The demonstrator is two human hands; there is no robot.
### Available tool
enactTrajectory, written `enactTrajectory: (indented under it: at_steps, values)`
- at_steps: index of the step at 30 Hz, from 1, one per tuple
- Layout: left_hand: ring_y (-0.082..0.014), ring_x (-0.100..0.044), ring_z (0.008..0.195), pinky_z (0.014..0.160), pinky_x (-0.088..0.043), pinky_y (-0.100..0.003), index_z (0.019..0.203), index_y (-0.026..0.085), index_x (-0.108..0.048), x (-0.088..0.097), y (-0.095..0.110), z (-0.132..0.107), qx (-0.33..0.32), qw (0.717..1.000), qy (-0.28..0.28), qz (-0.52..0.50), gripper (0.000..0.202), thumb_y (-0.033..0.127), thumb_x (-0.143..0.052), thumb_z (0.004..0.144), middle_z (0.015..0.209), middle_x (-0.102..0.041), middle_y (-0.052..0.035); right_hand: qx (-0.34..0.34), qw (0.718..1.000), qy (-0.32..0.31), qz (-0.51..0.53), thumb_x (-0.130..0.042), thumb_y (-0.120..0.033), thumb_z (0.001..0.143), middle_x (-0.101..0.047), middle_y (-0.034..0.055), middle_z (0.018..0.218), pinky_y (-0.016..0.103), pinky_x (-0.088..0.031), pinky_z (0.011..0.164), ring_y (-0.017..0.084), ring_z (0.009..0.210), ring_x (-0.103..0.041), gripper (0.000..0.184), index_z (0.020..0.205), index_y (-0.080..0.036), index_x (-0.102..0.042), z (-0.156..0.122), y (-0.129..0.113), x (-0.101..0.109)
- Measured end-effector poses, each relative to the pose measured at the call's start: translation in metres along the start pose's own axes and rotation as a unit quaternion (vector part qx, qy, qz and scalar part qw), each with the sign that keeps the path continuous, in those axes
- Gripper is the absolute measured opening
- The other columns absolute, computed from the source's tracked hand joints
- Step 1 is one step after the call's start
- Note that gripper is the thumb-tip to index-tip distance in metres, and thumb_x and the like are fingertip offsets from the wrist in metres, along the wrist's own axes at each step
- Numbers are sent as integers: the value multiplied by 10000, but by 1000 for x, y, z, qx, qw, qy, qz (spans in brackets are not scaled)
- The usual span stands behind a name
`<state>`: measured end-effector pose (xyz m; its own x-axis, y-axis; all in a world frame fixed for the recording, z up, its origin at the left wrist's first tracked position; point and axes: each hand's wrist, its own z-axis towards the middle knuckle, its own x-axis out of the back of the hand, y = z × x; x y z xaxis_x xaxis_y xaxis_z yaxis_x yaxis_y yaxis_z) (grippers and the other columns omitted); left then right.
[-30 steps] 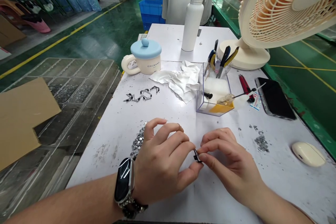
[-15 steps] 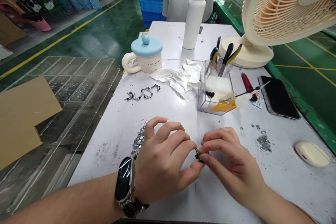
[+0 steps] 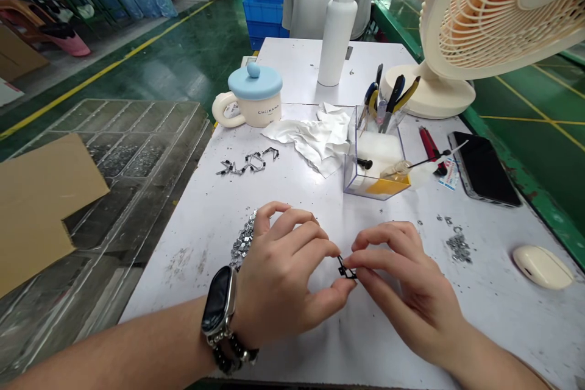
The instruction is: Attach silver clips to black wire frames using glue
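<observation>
My left hand (image 3: 286,274) and my right hand (image 3: 402,283) meet over the white table (image 3: 320,347), each pinching the same small black part (image 3: 345,269) between thumb and fingertips. The part is held just above the tabletop. A smartwatch sits on my left wrist. Behind my left hand lies a heap of small shiny metal pieces (image 3: 241,242). A smaller pile of metal bits (image 3: 458,248) lies to the right of my right hand. A short row of black and metal parts (image 3: 249,163) rests farther back on the table.
A clear box (image 3: 377,158) holds pliers and foam. Around it are a crumpled white cloth (image 3: 317,137), a lidded mug (image 3: 253,97), a white bottle (image 3: 337,30), a fan (image 3: 484,18), a phone (image 3: 484,167) and a white earbud case (image 3: 542,266). A clear compartment tray with cardboard (image 3: 41,195) stands left. A person stands beyond the table.
Both hands stay together on the small black part; the fingers have shifted a little and the part has turned slightly between them. The view has moved a touch.
</observation>
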<state>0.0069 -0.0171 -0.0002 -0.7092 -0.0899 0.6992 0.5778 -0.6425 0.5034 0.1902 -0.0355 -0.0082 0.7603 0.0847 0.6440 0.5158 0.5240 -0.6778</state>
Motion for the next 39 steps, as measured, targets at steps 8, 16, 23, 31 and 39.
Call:
enactTrajectory:
  at_steps: [8, 16, 23, 31, 39]
  values:
    - [-196, -563, 820, 904, -295, -436, 689, 190, -614, 3, -3, 5, 88, 990, -84, -76, 138, 287, -708, 657, 690, -651, 24, 30, 998, 12, -49, -464, -95, 805, -517, 54, 963, 429, -340, 773, 218, 908, -421, 236, 949, -235, -589, -1, -1, 1]
    - [-174, -546, 786, 885, -294, -422, 690, 204, -604, -6, -8, -1, 102, 985, -71, -118, 146, 310, -698, 654, 688, -635, 42, 49, 996, 11, -73, -469, -103, 793, -516, 61, 984, 450, -337, 757, 233, 905, -411, 240, 954, -244, -579, -2, -1, 5]
    - [-160, -549, 772, 878, -298, -409, 699, 207, -596, -3, -9, 0, 99, 983, -85, -125, 168, 319, -713, 657, 687, -624, 59, 36, 994, 63, -76, -461, -141, 809, -527, 70, 1020, 442, -338, 807, 237, 943, -455, 293, 1081, -223, -531, -3, 1, 6]
    - [-169, -563, 788, 900, -317, -411, 682, 216, -600, -3, -11, -1, 98, 981, -101, -137, 169, 344, -710, 671, 680, -630, 48, -47, 923, 360, -128, -684, -201, 722, -559, 91, 1118, 361, -436, 705, 221, 873, -578, 527, 1215, -254, -506, 35, 33, 49]
    - [-179, -560, 791, 907, -295, -406, 674, 207, -610, -1, -10, 1, 55, 984, -74, -153, 148, 324, -700, 679, 647, -625, 32, -30, 902, 346, -256, -587, -168, 797, -673, 24, 818, 357, -459, 714, 182, 719, -638, 174, 964, -206, -619, 60, 46, 49]
